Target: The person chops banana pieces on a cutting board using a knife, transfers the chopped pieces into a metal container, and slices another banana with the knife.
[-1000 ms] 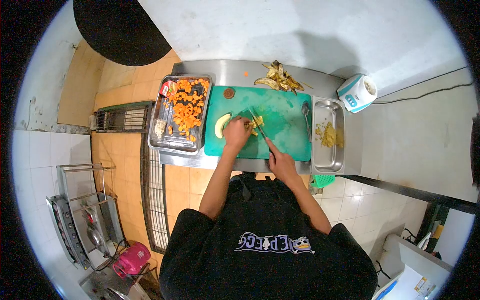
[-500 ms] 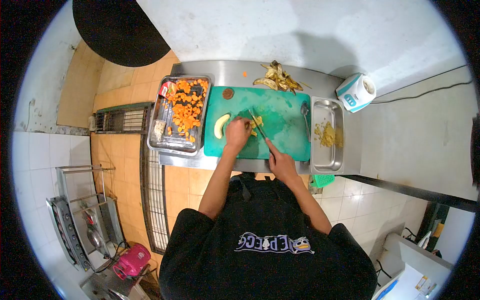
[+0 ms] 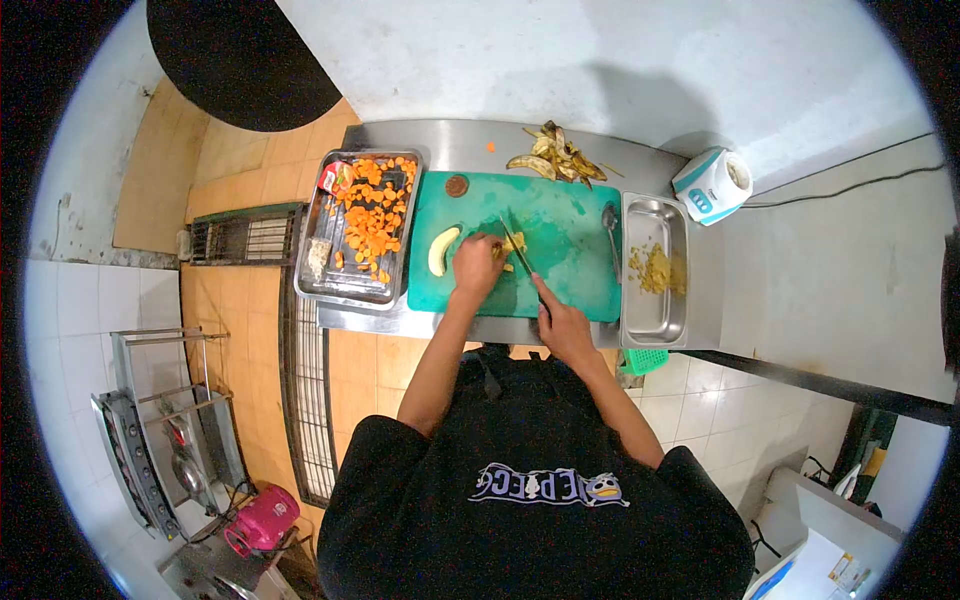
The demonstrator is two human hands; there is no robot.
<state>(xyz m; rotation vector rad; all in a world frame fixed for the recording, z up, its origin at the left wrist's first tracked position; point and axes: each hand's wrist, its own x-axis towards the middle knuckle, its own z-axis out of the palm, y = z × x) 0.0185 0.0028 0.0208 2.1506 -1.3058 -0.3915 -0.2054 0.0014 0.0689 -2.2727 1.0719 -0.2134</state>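
On the green cutting board (image 3: pixel 570 285), my right hand (image 3: pixel 565 327) is wrapped round the handle of a knife (image 3: pixel 515 240), its blade slanting up and to the left. My left hand (image 3: pixel 478 262) is closed over the left end of some yellow banana pieces (image 3: pixel 517 243), close beside the blade. How much banana sits under its fingers is hidden. A peeled banana (image 3: pixel 442 250) lies just left of that hand. Higher on the board is a small round brown thing (image 3: pixel 457 186). A spoon (image 3: pixel 611 230) rests along the board's right edge.
Left of the board stands a metal tray (image 3: pixel 310 270) with orange carrot pieces (image 3: pixel 375 230). A steel pan (image 3: pixel 640 320) holding chopped yellow pieces (image 3: pixel 655 270) is at the right. Banana peels (image 3: pixel 555 155) lie behind the board. A white-and-teal appliance (image 3: pixel 712 185) stands at the back right.
The knife blade has shifted slightly against the banana pieces, its tip a little higher. My left hand has moved a touch to the right, still over the banana.
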